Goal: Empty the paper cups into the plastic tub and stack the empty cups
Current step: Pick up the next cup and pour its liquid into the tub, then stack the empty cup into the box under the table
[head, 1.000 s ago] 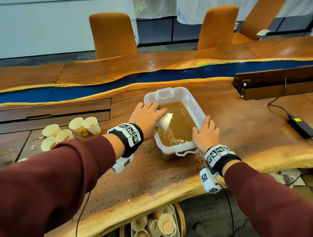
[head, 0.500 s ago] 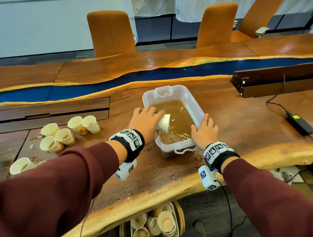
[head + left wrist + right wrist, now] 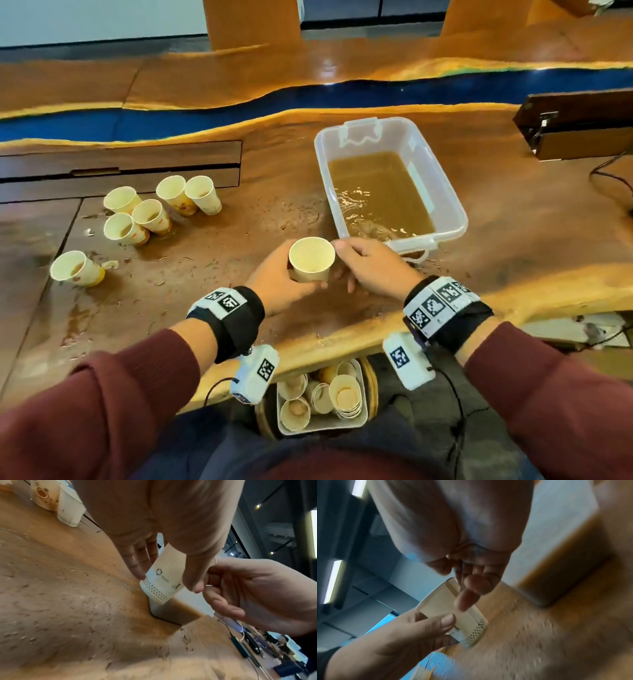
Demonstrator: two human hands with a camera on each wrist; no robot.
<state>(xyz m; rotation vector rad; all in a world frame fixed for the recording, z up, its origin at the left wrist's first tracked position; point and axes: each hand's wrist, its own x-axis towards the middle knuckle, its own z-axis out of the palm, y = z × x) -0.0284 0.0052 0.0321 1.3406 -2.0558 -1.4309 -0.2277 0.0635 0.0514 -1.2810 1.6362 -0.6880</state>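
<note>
My left hand [image 3: 274, 274] holds the empty paper cup [image 3: 311, 259] upright, fingers [image 3: 135, 561] curled round it, above the tabletop [image 3: 205, 274]. My right hand [image 3: 373, 270] touches its rim — fingers loosely bent. Just beyond stands the plastic tub [image 3: 455, 219] with brown liquid; six cups [image 3: 150, 216] further left.

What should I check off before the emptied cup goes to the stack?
1. Held cup empty: ok, only its pale inside shows.
2. Left hand grips it: ok, fingers wrap the wall.
3. Right hand has taken hold: cannot tell; its fingers are at the rim.
4. Cup upright, clear of the plastic tub: ok.
5. Stack to receive it: ok, nested cups sit in the bin below the table edge.
6. All cups emptied: not ok, six cups still stand on the table.
</note>
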